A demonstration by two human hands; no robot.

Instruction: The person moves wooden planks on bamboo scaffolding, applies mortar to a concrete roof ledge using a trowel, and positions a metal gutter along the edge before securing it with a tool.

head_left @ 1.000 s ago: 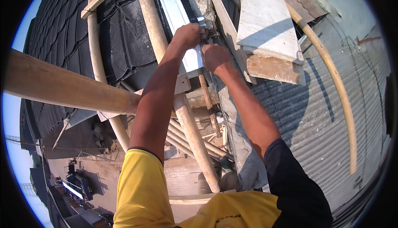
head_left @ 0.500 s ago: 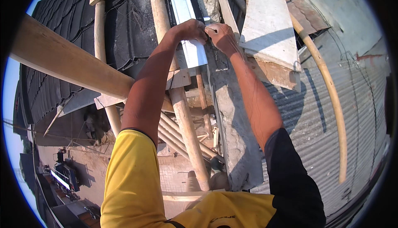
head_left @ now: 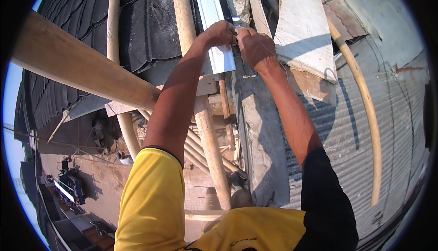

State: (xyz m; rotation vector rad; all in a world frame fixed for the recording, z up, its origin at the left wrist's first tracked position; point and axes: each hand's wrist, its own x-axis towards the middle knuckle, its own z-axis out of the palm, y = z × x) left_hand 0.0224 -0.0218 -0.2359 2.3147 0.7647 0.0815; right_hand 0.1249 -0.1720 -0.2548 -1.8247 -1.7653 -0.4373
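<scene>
A long shiny metal channel [head_left: 209, 0] runs from the far edge toward me and ends just past my hands. My left hand [head_left: 220, 35] lies over its right edge, fingers curled and closed; what they pinch, if anything, is hidden. Close beside it, almost touching, my right hand [head_left: 256, 48] has its thumb and fingers pressed together over the gap between channel and wall. Anything in that pinch is too small to make out. A small bright metal piece [head_left: 236, 20] shows just beyond the fingertips. Thin wire or thread strands hang along my right forearm.
Round wooden poles [head_left: 182, 14] and a thick pole [head_left: 86, 68] cross on the left, over a dark tiled roof [head_left: 68, 18]. A rough concrete wall top [head_left: 262, 137] runs below my hands. On the right are a pale board [head_left: 303, 27] and corrugated sheets [head_left: 346, 169]. Ground shows far below.
The view has shifted slightly, so most things sit a little to the right. My right hand has turned, its back now facing up more, and its fingers remain together beside my left hand.
</scene>
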